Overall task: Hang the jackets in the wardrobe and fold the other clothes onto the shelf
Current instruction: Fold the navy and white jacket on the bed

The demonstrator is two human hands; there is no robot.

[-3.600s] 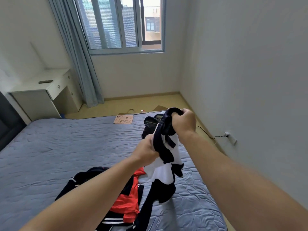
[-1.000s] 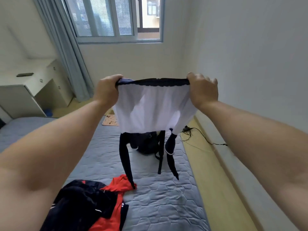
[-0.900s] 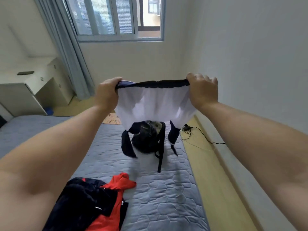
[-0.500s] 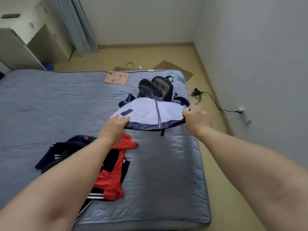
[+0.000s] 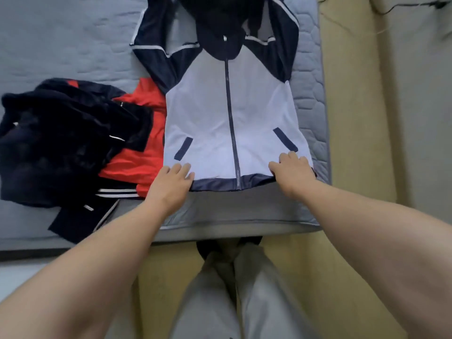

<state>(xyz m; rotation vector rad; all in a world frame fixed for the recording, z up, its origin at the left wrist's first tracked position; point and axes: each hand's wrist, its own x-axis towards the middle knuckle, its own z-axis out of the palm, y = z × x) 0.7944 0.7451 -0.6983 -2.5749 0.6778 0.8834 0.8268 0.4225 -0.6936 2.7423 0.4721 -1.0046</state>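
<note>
A white zip-up jacket with navy sleeves, collar and hem lies flat and face up on the grey quilted bed, its hem toward me and its zipper closed. My left hand rests on the lower left hem corner, fingers spread on top of the cloth. At the lower right hem corner my right hand lies on the fabric with its fingers slightly bent. Left of the jacket sits a crumpled pile of dark navy clothes with a red garment partly under the jacket's edge.
The bed's near edge runs just in front of my legs in grey trousers. Yellowish floor lies to the right of the bed, with a black cable at the far top right.
The jacket, held up in the air by its hem a second ago, now lies spread flat on the bed. My view has tilted down, and both hands came down with the hem.
</note>
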